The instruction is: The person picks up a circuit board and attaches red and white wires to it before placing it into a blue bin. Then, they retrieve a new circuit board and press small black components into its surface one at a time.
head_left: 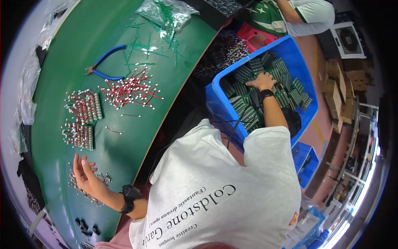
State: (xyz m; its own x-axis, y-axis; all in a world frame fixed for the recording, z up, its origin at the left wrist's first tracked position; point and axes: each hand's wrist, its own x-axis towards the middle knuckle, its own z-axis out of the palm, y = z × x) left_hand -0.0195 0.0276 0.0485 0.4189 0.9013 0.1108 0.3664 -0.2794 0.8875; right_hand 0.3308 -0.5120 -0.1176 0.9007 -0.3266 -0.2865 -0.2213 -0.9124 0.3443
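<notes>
Your right hand (263, 82) is spread wide, fingers apart, on top of the green boards (282, 79) in the blue bin (299, 68). It does not look clamped on any of them, but I cannot tell if a fingertip is hooked on one. The bin stands well to the right of the red wire pile (132, 89).

Your left hand (85, 177) is on your side of the wire pile, over the desk (122, 151). Its fingers are apart and a bit curled, and I see nothing in it. A small heap of bits (85, 194) lies on that side too, partly hidden, so I cannot tell if it is finished.

To the left of the wire pile you have a far bunch (89, 107) and a near bunch (81, 136) of boards. Both have red wires with white ends, so I think these are the done part, or close to it.

Much more seems left. The wire pile has lots of loose wires, with two stray wires (131, 115) on its near side. I can make out no red wires on the boards in the bin, so they look not done yet. My guess is that you are only a small way in. Blue pliers (94, 68) lie past the wire pile, to its left, with no hand on them.
</notes>
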